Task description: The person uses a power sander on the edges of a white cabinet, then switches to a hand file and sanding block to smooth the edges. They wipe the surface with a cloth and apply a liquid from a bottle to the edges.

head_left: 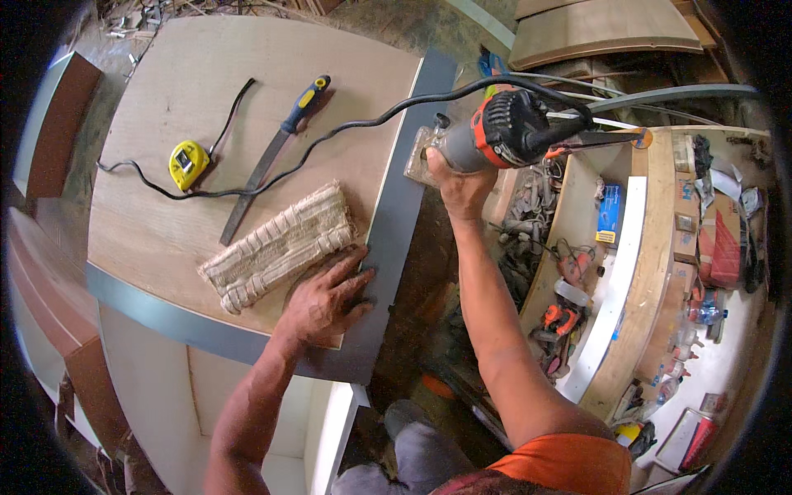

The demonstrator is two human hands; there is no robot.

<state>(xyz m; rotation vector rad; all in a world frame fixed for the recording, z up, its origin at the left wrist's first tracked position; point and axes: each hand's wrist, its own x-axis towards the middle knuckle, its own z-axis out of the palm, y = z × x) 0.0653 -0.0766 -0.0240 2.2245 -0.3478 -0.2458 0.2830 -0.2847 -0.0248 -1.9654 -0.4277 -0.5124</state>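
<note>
Workshop floor, cluttered, seen from above; a plywood panel (214, 124) with grey laminate edging (396, 223) along its right and near sides fills the left half of the view. Left hand (326, 301) lies flat, palm down, fingers spread, at the panel's near right corner, fingertips touching the grey edging; it grips nothing. Just to the far left of that hand, a folded woven cloth (276, 243), tan, ribbed, touching or nearly touching the knuckles. Right hand (462, 186) reaches to the far end of the right edge, fingers closed around the grey body of a trimmer router (495, 132) with a black and orange top; its clear base sits at the panel's edge. Black power cord (330, 140) runs from the tool leftward across the panel in a long loop. Far left on the panel: yellow tape measure (188, 163), and beside it a flat file (268, 161) with a blue and yellow handle, lying diagonally. Right of the panel, a wooden shelf unit (652, 272) holds mixed tools and boxes.
</note>
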